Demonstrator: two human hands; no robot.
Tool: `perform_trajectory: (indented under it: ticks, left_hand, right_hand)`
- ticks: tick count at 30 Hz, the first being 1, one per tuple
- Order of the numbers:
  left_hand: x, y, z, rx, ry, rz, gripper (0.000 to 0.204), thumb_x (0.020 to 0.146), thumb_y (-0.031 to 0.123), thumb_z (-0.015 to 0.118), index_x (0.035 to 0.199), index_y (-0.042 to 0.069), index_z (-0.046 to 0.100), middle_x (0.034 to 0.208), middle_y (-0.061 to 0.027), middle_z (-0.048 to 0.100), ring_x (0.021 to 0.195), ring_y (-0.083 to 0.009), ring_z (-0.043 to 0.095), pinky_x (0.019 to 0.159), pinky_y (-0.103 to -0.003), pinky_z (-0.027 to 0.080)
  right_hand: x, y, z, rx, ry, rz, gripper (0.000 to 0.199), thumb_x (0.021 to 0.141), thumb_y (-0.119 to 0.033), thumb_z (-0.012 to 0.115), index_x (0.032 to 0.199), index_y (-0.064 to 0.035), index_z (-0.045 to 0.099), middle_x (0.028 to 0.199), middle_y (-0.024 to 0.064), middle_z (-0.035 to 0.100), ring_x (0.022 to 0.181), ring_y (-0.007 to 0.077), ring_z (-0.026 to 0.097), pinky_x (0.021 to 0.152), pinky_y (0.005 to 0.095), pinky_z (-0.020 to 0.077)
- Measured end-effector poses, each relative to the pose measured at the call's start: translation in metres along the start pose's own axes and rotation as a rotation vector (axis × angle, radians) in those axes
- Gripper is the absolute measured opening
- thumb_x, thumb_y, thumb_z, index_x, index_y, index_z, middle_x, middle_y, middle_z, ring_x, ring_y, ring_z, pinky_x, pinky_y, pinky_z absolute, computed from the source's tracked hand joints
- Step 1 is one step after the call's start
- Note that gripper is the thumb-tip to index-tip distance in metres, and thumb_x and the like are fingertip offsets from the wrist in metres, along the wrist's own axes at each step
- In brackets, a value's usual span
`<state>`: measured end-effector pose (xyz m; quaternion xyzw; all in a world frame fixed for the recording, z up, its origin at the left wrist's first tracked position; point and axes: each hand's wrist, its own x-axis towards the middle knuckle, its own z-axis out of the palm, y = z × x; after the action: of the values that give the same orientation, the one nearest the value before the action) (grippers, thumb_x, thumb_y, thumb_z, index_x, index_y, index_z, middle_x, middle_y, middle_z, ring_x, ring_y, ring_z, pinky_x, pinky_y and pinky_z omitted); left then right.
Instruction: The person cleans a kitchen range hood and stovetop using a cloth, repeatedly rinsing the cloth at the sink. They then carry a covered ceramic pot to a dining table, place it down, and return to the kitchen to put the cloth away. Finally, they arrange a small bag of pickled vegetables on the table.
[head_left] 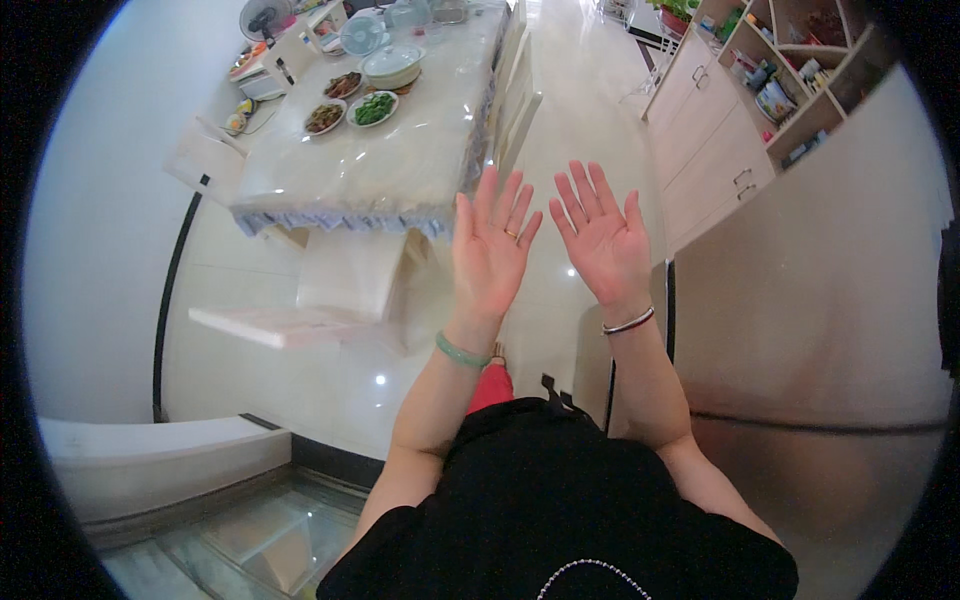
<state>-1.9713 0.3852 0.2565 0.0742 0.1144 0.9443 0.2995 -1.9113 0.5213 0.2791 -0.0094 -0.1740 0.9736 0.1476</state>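
Both of my arms reach forward with the palms turned up. My left hand (490, 250) is open, fingers spread, with a ring on one finger and a green bangle (462, 350) round the wrist. Beside it, a small gap away, my right hand (606, 240) is also open and holds nothing; a thin bracelet (629, 321) circles that wrist. Nearest to the left hand is the corner of a dining table (340, 185) under a glossy cover. Neither hand touches anything.
On the table stand plates of green vegetables (374, 108) and brown food (325, 118), plus a lidded bowl (392, 64). A white chair (330, 300) is at the near end. Wooden cabinets (705, 150) and a large metallic panel (810, 330) line the right. Glass (250, 540) lies at lower left.
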Motion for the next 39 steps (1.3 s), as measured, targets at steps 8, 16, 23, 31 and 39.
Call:
perform_trajectory:
  ticks: [8, 16, 23, 31, 39]
  left_hand:
    - [0.185, -0.006, -0.006, -0.042, 0.016, 0.005, 0.051, 0.101, 0.042, 0.028, 0.144, 0.015, 0.032, 0.148, -0.0114, 0.032, 0.136, -0.0277, 0.031, 0.113, -0.046, 0.022]
    - [0.354, -0.028, -0.038, 0.034, 0.159, 0.161, 0.049, 0.101, 0.042, 0.031, 0.14, 0.013, 0.037, 0.144, -0.0098, 0.038, 0.134, -0.0251, 0.033, 0.112, -0.043, 0.025]
    - [0.471, -0.045, -0.051, -0.045, 0.225, 0.3, 0.048, 0.1, 0.041, 0.035, 0.138, 0.012, 0.039, 0.142, -0.0082, 0.04, 0.131, -0.0241, 0.036, 0.111, -0.042, 0.026]
    - [0.589, -0.016, -0.082, -0.025, 0.341, 0.464, 0.043, 0.1, 0.037, 0.036, 0.135, 0.012, 0.042, 0.139, -0.0096, 0.043, 0.13, -0.0249, 0.038, 0.109, -0.043, 0.029]
    - [0.733, 0.035, -0.121, 0.0, 0.402, 0.559, 0.04, 0.1, 0.036, 0.038, 0.132, 0.014, 0.044, 0.136, -0.0089, 0.045, 0.128, -0.0244, 0.04, 0.107, -0.043, 0.031]
  right_hand:
    - [0.183, -0.051, -0.03, 0.094, 0.008, 0.03, 0.054, 0.101, -0.044, 0.025, 0.136, -0.0065, 0.042, 0.143, 0.0101, 0.04, 0.133, 0.0281, 0.035, 0.109, 0.0454, 0.0284]
    - [0.366, -0.113, -0.074, 0.098, -0.034, 0.179, 0.053, 0.101, -0.042, 0.027, 0.134, -0.0042, 0.042, 0.142, 0.0124, 0.04, 0.133, 0.0291, 0.035, 0.11, 0.0463, 0.0269]
    - [0.493, -0.14, -0.089, 0.048, -0.041, 0.393, 0.053, 0.101, -0.042, 0.026, 0.134, -0.0031, 0.041, 0.141, 0.0139, 0.04, 0.132, 0.0297, 0.035, 0.11, 0.0467, 0.028]
    - [0.641, -0.133, -0.112, 0.062, -0.041, 0.562, 0.054, 0.101, -0.04, 0.027, 0.138, -0.0016, 0.035, 0.144, 0.0139, 0.036, 0.135, 0.0303, 0.031, 0.112, 0.0447, 0.0252]
    - [0.807, -0.118, -0.122, -0.119, -0.063, 0.594, 0.056, 0.101, -0.044, 0.026, 0.139, -0.0025, 0.034, 0.143, 0.0128, 0.038, 0.133, 0.0298, 0.034, 0.11, 0.0453, 0.0274]
